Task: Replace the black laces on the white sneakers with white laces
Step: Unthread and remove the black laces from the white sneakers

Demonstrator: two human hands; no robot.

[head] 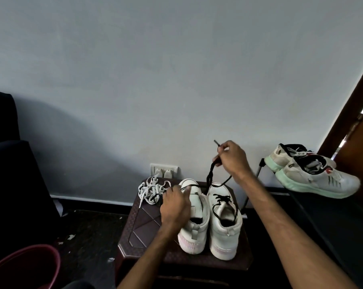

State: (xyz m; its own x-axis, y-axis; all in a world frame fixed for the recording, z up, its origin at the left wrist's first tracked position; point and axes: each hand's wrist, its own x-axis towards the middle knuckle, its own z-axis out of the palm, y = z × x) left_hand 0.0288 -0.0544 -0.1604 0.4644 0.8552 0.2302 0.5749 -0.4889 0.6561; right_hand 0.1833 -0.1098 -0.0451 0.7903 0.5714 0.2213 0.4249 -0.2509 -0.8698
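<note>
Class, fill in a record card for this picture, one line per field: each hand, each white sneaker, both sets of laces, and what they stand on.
Left hand: holds the left sneaker near its toe
Right hand: fingers pinch the black lace, lifted above the sneakers
Left sneaker: tongue mostly bare of lace
Right sneaker: laced in black
White laces: loose heap on the stool, left of the sneakers
Stool: brown, bears both sneakers side by side
Background: another pair of sneakers at right
</note>
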